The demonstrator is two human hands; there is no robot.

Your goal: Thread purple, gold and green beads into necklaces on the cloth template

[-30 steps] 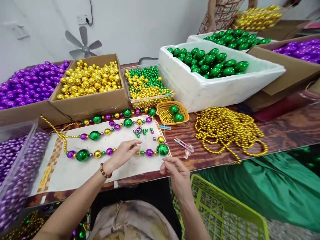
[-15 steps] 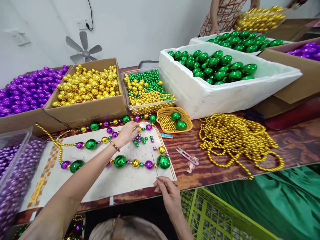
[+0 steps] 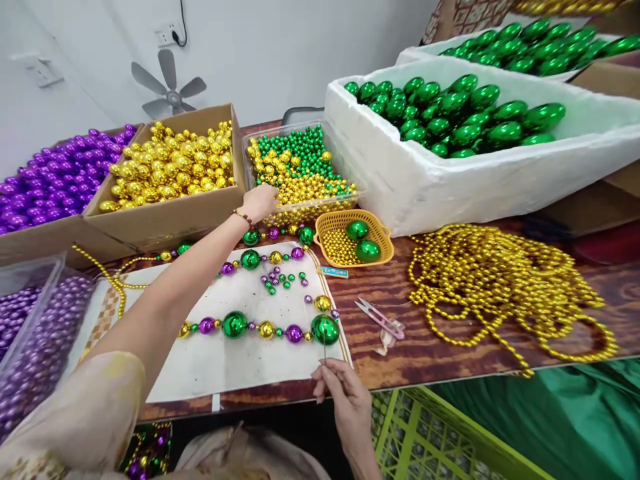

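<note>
Beads are being picked: our left hand [image 3: 259,201] reaches over the clear tub [image 3: 300,170] of small green and gold beads, fingers curled at its near rim, grip unclear. Our right hand [image 3: 340,393], near of that tub, pinches a thin needle [image 3: 324,347] upright beside the strand [image 3: 260,328] of glossy green, gold, purple balls. Next, we judge, 1 bead needs threading

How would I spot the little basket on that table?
Start at the big white foam box of green balls. Just in front of its left corner, on the wooden table, sits the small yellow basket. It alone is woven plastic, holding two green balls.
</note>
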